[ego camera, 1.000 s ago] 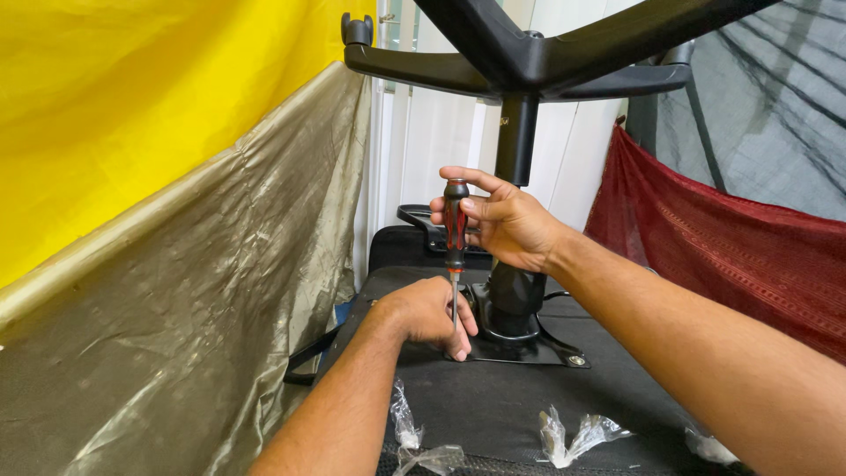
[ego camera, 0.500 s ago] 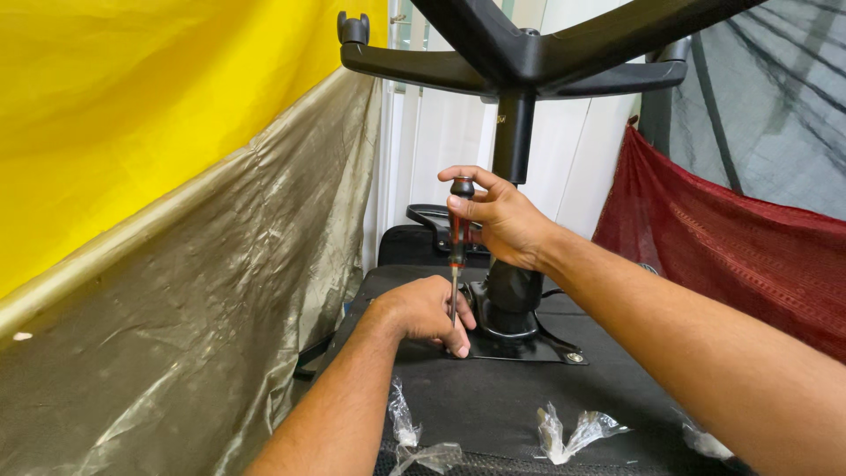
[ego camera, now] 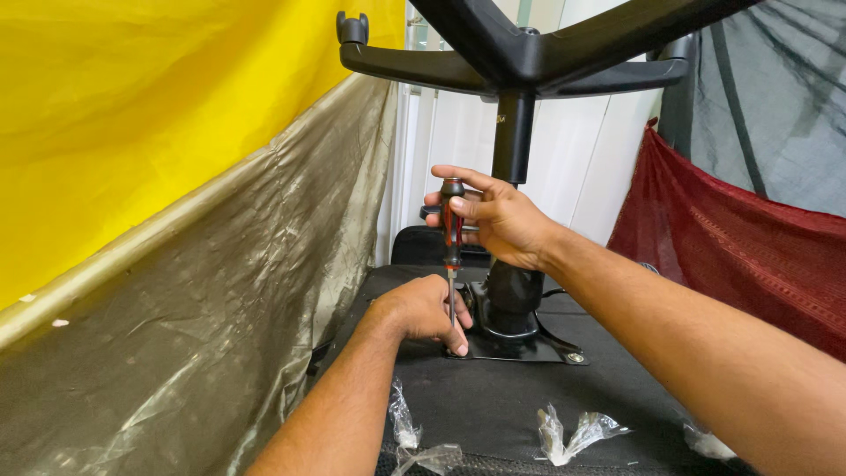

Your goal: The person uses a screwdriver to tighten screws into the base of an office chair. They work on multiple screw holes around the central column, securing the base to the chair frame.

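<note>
- The screwdriver [ego camera: 452,238] stands upright, its red-and-black handle at the top and its thin metal shaft pointing straight down at the corner of a metal plate [ego camera: 520,345].
- The right hand [ego camera: 498,220] has its grip closed round the handle: the thumb lies across the front, the index finger stretches out over the handle's cap, and the other fingers curl behind.
- The left hand [ego camera: 423,308] sits lower, with its fingers gathered tight about the bottom of the shaft, just above the plate; the fingertips press against the shaft where the tip meets the plate. The tip itself is hidden behind those fingers.
- The plate lies flat on the black underside of an upturned chair seat [ego camera: 493,405], and one screw head shows at its near right corner.
- From the middle of the plate rises a black column [ego camera: 513,141], wide at the foot and narrower above, right beside the right hand.
- At the top of the column the black star base [ego camera: 493,62] spreads its arms overhead; one arm ends in a caster socket [ego camera: 352,28] at the upper left.
- Crumpled clear plastic bags [ego camera: 568,434] lie on the seat near the forearms.
- A yellow and dull-gold sheet [ego camera: 176,176] hangs on the left.
- A red mesh cloth [ego camera: 749,238] hangs on the right, with grey mesh [ego camera: 775,97] above it.
</note>
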